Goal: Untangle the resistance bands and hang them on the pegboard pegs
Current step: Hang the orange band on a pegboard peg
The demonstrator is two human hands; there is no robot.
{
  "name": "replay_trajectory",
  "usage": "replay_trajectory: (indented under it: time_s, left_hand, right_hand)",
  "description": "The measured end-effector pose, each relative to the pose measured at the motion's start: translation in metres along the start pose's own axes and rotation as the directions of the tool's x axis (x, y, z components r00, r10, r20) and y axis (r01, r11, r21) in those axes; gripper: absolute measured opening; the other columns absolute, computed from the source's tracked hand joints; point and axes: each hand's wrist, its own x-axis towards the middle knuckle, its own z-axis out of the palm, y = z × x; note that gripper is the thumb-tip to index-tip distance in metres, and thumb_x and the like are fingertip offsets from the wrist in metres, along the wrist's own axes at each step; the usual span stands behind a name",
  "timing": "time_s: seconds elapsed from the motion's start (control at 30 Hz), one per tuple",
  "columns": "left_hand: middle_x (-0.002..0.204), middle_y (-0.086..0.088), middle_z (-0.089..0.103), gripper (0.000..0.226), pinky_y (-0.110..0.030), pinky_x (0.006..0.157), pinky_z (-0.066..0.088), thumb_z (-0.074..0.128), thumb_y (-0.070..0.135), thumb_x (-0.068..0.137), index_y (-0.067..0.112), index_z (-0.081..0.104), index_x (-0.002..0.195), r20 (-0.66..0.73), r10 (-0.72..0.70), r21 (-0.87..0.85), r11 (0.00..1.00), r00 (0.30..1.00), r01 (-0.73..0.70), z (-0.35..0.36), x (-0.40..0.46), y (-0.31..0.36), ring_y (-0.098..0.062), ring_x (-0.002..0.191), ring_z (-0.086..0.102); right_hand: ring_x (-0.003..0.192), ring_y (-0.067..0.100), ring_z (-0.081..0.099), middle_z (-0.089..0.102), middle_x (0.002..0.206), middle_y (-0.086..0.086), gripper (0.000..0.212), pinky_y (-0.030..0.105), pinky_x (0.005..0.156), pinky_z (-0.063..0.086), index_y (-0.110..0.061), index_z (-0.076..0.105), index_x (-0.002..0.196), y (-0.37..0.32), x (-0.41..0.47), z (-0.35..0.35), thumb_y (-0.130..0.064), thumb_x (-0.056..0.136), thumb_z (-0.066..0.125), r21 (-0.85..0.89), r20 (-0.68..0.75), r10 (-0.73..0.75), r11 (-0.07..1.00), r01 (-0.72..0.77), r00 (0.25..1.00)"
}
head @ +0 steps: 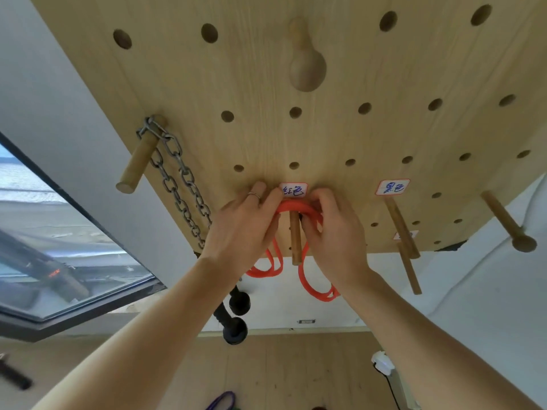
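Both hands at frame centre: left hand (245, 223) and right hand (334, 229) pinch red band (296, 207), fingers closed on it either side of wooden peg (295, 238). Band loops over peg, tails dangling below toward lower centre. White label (293, 190) just above on pegboard (325, 137). Chain (180, 184) hangs left of centre. Purple band (222, 400) at bottom edge.

White wall (74, 99) at 9 o'clock w/ dark-framed window (59, 261) at 8, daylight thru it. Light wood floor (296, 371) at 6. White surface (488, 276) at 4.
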Motion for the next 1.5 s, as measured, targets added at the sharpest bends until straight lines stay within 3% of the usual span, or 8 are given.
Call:
replay_trajectory:
  time_s: [0.17, 0.4, 0.6, 0.73, 0.97, 1.27, 1.37, 1.5]
  left_hand:
    - [0.098, -0.009, 0.058, 0.03, -0.026, 0.05, 0.037, 0.065, 0.011, 0.087, 0.019, 0.064, 0.115, -0.082, 0.138, 0.003, 0.99, 0.987, -0.139, 0.002, 0.003, 0.009, -0.018, 0.063, 0.038]
    - [0.101, -0.005, 0.065, 0.015, -0.031, 0.056, 0.051, 0.07, 0.01, 0.09, 0.021, 0.072, 0.1, -0.15, 0.238, 0.02, 0.971, 0.96, -0.238, 0.015, 0.008, 0.0, -0.021, 0.072, 0.059]
    - [0.099, -0.008, 0.067, 0.012, -0.032, 0.055, 0.054, 0.062, 0.008, 0.094, 0.014, 0.072, 0.096, -0.16, 0.227, -0.029, 0.972, 0.961, -0.234, 0.014, 0.012, 0.0, -0.021, 0.071, 0.062]
    - [0.1, -0.009, 0.068, 0.01, -0.031, 0.051, 0.055, 0.068, 0.004, 0.091, 0.01, 0.072, 0.097, -0.142, 0.225, -0.046, 0.971, 0.964, -0.234, 0.018, 0.015, 0.001, -0.019, 0.065, 0.06]
    - [0.108, -0.009, 0.068, 0.016, -0.032, 0.051, 0.055, 0.059, 0.013, 0.098, 0.008, 0.073, 0.104, -0.118, 0.244, -0.151, 0.954, 0.963, -0.26, 0.016, 0.015, -0.004, -0.02, 0.062, 0.06]
    - [0.096, 0.0, 0.065, 0.011, -0.027, 0.053, 0.051, 0.062, 0.014, 0.1, 0.012, 0.073, 0.097, -0.154, 0.017, -0.31, 0.948, 0.988, -0.065, 0.015, 0.018, 0.006, -0.016, 0.064, 0.058]
    - [0.094, -0.002, 0.066, 0.011, -0.03, 0.055, 0.052, 0.064, 0.01, 0.099, 0.009, 0.072, 0.092, -0.182, 0.047, -0.305, 0.947, 0.982, -0.102, 0.018, 0.018, 0.003, -0.017, 0.064, 0.058]
    - [0.1, -0.003, 0.068, 0.008, -0.031, 0.058, 0.055, 0.066, 0.009, 0.099, 0.01, 0.073, 0.102, -0.188, 0.134, -0.284, 0.941, 0.973, -0.184, 0.02, 0.017, -0.007, -0.018, 0.069, 0.063]
  right_hand:
    - [0.083, 0.021, 0.059, 0.065, 0.093, 0.004, 0.021, 0.028, 0.07, 0.049, -0.009, 0.062, 0.103, 0.006, -0.002, 0.01, -0.028, 0.095, 0.062, -0.03, -0.081, -0.084, 0.996, 0.081, 0.993]
    - [0.073, 0.012, 0.058, 0.068, 0.085, -0.006, 0.025, 0.008, 0.061, 0.032, -0.015, 0.061, 0.1, 0.007, 0.003, 0.006, -0.038, 0.092, 0.056, 0.015, -0.006, -0.009, 1.0, 0.009, 1.0]
    - [0.063, -0.004, 0.056, 0.071, 0.088, -0.008, 0.016, 0.008, 0.058, 0.04, -0.014, 0.064, 0.103, 0.01, 0.0, -0.008, -0.007, 0.09, 0.07, 0.247, 0.097, 0.025, 0.968, -0.048, 0.995]
    - [0.063, 0.002, 0.054, 0.067, 0.082, -0.005, 0.008, 0.016, 0.059, 0.047, -0.011, 0.066, 0.103, 0.016, 0.001, 0.001, -0.011, 0.095, 0.068, 0.15, 0.002, -0.028, 0.988, 0.027, 1.0]
    - [0.075, 0.016, 0.06, 0.058, 0.109, 0.008, 0.022, 0.029, 0.064, 0.057, -0.008, 0.067, 0.112, 0.011, -0.009, 0.013, -0.022, 0.101, 0.054, 0.107, -0.123, 0.014, 0.994, 0.0, 0.992]
    - [0.075, 0.021, 0.062, 0.064, 0.102, 0.011, 0.016, 0.032, 0.056, 0.055, -0.005, 0.069, 0.109, 0.016, -0.011, 0.023, -0.015, 0.099, 0.06, 0.009, -0.189, -0.074, 0.997, 0.077, 0.979]
    - [0.079, 0.02, 0.061, 0.063, 0.104, 0.012, 0.021, 0.032, 0.057, 0.055, -0.006, 0.07, 0.113, 0.017, -0.015, 0.027, -0.011, 0.093, 0.071, -0.025, -0.164, -0.088, 0.996, 0.085, 0.983]
    - [0.074, 0.022, 0.059, 0.062, 0.096, 0.011, 0.022, 0.032, 0.051, 0.053, -0.007, 0.072, 0.114, 0.016, -0.008, 0.027, -0.014, 0.096, 0.061, -0.065, -0.174, -0.136, 0.99, 0.126, 0.975]
